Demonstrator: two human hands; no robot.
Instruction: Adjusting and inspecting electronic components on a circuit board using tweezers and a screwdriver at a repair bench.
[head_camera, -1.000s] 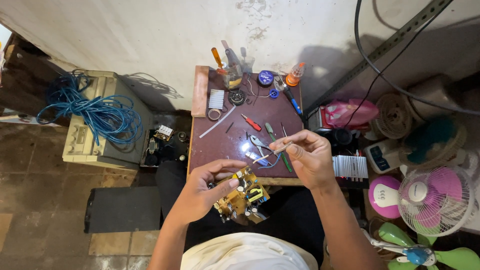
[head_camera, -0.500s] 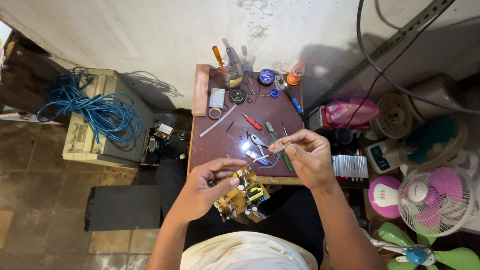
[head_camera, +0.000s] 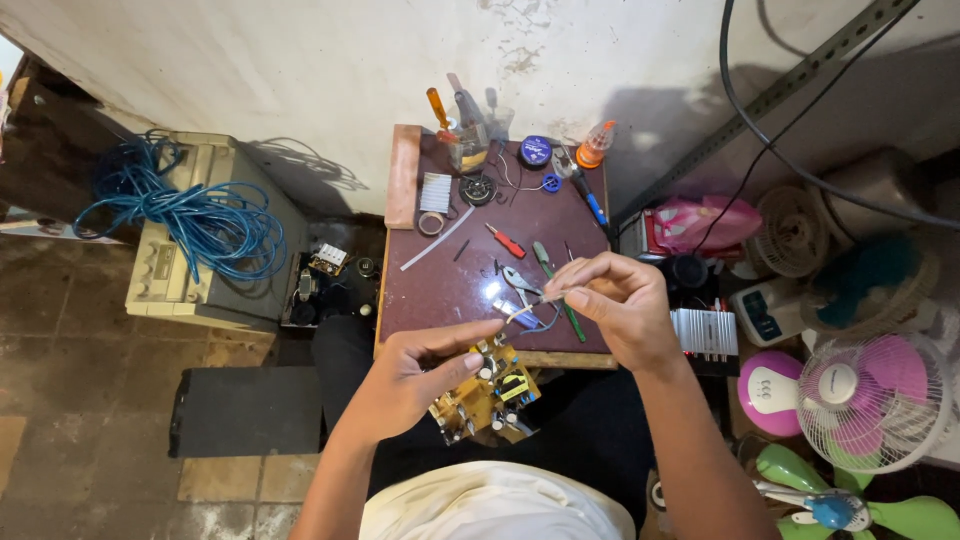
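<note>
My left hand (head_camera: 415, 375) is gripping a yellow circuit board (head_camera: 487, 395) by its left side, just off the near edge of the dark red tabletop (head_camera: 470, 280), over my lap. My right hand (head_camera: 615, 305) is pinching a thin tool (head_camera: 522, 312), can't tell what kind, tip pointing left over the board's far edge. A red-handled screwdriver (head_camera: 506, 241) and green-handled one (head_camera: 556, 290) lie further back.
</note>
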